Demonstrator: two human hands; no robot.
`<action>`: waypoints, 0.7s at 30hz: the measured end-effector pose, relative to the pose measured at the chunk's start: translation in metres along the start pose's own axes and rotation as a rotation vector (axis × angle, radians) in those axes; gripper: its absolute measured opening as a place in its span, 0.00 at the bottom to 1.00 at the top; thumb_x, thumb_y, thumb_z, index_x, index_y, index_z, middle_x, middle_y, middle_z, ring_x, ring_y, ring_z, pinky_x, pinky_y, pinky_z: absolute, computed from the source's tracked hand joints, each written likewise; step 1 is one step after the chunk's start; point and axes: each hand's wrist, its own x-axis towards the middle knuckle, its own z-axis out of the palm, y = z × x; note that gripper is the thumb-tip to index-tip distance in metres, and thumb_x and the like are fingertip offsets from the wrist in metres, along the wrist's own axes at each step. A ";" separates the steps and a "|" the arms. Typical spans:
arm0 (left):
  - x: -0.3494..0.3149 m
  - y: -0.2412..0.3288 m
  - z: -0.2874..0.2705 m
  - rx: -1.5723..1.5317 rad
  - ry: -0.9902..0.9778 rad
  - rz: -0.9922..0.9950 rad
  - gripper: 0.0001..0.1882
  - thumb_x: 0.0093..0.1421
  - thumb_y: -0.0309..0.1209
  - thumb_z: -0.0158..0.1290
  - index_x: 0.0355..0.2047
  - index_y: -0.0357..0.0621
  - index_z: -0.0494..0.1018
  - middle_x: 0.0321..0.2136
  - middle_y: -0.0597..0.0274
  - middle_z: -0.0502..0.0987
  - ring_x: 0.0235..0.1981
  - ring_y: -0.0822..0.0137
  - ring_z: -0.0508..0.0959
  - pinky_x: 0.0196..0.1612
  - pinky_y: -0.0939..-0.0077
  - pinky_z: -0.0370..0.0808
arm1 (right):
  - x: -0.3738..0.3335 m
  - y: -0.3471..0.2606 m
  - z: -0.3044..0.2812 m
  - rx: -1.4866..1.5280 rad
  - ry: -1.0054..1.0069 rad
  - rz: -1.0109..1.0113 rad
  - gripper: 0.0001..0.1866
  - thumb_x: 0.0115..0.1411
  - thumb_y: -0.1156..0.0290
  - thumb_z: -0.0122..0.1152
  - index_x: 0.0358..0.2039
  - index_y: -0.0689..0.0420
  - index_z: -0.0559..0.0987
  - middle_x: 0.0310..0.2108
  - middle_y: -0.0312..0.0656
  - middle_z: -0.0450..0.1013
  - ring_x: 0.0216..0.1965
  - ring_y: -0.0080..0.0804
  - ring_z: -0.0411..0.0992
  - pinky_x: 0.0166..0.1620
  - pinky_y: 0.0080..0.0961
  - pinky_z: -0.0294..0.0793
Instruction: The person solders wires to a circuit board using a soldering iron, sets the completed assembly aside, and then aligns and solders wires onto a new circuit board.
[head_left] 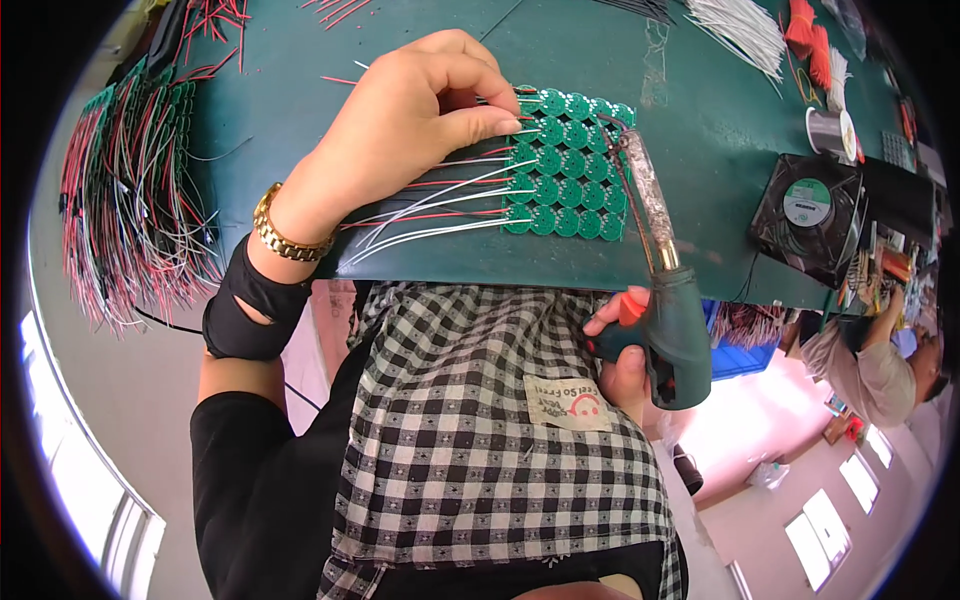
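Observation:
A panel of small round green circuit boards [570,192] lies on the green work table near its front edge. Red, black and white wires [430,215] run leftward from its left column. My left hand [400,125] reaches over these wires, thumb and forefinger pinched on a thin wire at the panel's upper left corner. Lower right of the panel, my right hand [628,375] grips the handle of a dark green soldering gun [680,335] with a red trigger. Its metal barrel points up and away, and the thin tip bends back over the panel's upper right.
Wired green boards [130,190] hang over the table's left edge. At right sit a black fan [808,215] and a solder spool [831,135]. White wires [738,35] and red wire bundles [808,40] lie far right. Beyond a blue crate [742,362], another person [870,370] is working.

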 end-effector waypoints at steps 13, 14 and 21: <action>0.009 -0.003 0.021 0.293 0.094 0.134 0.05 0.45 0.20 0.56 0.21 0.36 0.70 0.23 0.66 0.68 0.20 0.77 0.64 0.23 0.83 0.63 | 0.015 -0.021 0.010 -0.123 -0.113 0.039 0.22 0.54 0.59 0.60 0.40 0.66 0.75 0.33 0.44 0.74 0.29 0.28 0.73 0.34 0.23 0.72; 0.009 -0.003 0.020 0.293 0.094 0.131 0.05 0.45 0.20 0.56 0.21 0.36 0.70 0.23 0.66 0.68 0.20 0.77 0.64 0.23 0.83 0.63 | 0.015 -0.021 0.009 -0.123 -0.114 0.042 0.22 0.54 0.59 0.60 0.40 0.66 0.75 0.33 0.44 0.74 0.29 0.28 0.73 0.34 0.23 0.72; 0.013 -0.003 0.017 0.304 0.055 0.134 0.05 0.44 0.19 0.55 0.20 0.36 0.69 0.23 0.65 0.68 0.20 0.76 0.65 0.23 0.83 0.64 | 0.017 -0.020 0.006 -0.141 -0.157 0.046 0.21 0.54 0.60 0.59 0.41 0.66 0.75 0.33 0.44 0.74 0.29 0.28 0.74 0.34 0.23 0.73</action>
